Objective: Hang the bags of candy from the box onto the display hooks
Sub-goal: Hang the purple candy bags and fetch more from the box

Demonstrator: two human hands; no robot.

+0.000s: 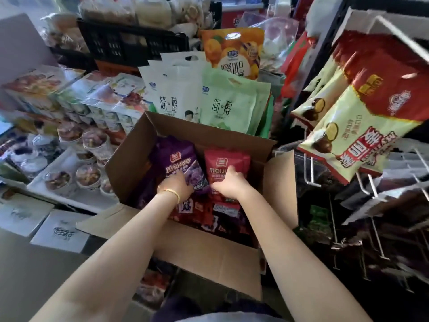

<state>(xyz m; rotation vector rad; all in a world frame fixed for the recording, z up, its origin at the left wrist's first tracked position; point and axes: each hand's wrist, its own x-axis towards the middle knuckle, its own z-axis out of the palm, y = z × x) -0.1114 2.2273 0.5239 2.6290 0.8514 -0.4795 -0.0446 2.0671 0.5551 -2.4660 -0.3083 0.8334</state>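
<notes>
An open cardboard box stands in front of me, filled with purple and red candy bags. My left hand grips the lower part of an upright purple bag. My right hand grips the lower part of an upright red bag beside it. More red and purple bags lie flat lower in the box. At the right, wire display hooks stick out from a rack, some bare.
Red-and-cream snack bags hang from upper hooks at the right. Green and white pouches stand behind the box. Cup snacks and packaged goods fill shelves at the left. White cartons sit at lower left.
</notes>
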